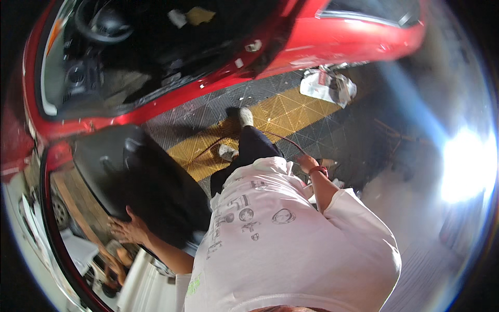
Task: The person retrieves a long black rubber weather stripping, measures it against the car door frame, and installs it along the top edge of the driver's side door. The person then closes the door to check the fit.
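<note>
My left hand (pixel 130 227) rests with spread fingers at the edge of the black inner panel (pixel 140 177) of an open red car door. It grips nothing. Down by my right hip, my right hand (pixel 307 164) is closed around a thin reddish-brown hose (pixel 286 139), or possibly a cable. The hose curves forward past my legs and crosses the floor. A red band circles my right wrist. Whatever lies just below that hand is partly hidden by my arm and shirt.
The red car body (pixel 332 44) spans the far side, its dark cabin open, with a steering wheel (pixel 106 23) at far left. A crumpled white bag (pixel 328 86) lies on the black and yellow floor tiles (pixel 291 112). A bright lamp (pixel 468 165) glares at right.
</note>
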Demonstrator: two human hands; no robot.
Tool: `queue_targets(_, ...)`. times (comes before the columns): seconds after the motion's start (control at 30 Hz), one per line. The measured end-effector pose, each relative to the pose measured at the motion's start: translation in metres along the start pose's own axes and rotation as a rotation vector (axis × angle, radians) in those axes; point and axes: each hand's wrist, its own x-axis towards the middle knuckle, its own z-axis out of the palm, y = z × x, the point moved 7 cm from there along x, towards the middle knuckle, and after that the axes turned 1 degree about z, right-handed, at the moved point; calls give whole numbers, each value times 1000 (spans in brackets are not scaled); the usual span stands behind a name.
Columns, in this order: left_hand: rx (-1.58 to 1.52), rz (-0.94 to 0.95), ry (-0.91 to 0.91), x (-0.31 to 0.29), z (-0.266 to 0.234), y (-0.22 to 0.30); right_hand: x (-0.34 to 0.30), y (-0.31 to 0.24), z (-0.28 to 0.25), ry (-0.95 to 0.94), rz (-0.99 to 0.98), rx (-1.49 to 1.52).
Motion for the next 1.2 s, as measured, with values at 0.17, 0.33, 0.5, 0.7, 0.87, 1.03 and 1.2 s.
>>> queue_targets(0.17, 44, 14, -66, -6, 14, 1, -83, 78, 48, 120, 261, 251)
queue_targets(0.33, -96, 297, 150, -57, -59, 130, -101, 50, -3, 327, 93, 485)
queue_targets(0.5, -645, 1053, 45, -289, -165, 327, -122, 121, -59, 532, 182, 895)
queue_targets(0.7, -913, 1530, -821, -583, -231, 482, -164, 270, -45, 612, 179, 941)
queue_targets(0.87, -1187, 1610, -1185, -764, -268, 574, -211, 395, -42, 551, 269, 933)
queue_targets(1.03, -1192, 1591, -1544, -888, -374, 656, -208, 508, 5, 494, 269, 1263)
queue_targets(1.2, -1612, 1007, -2022, -951, -423, 780, -185, 628, -60, 571, 277, 1126)
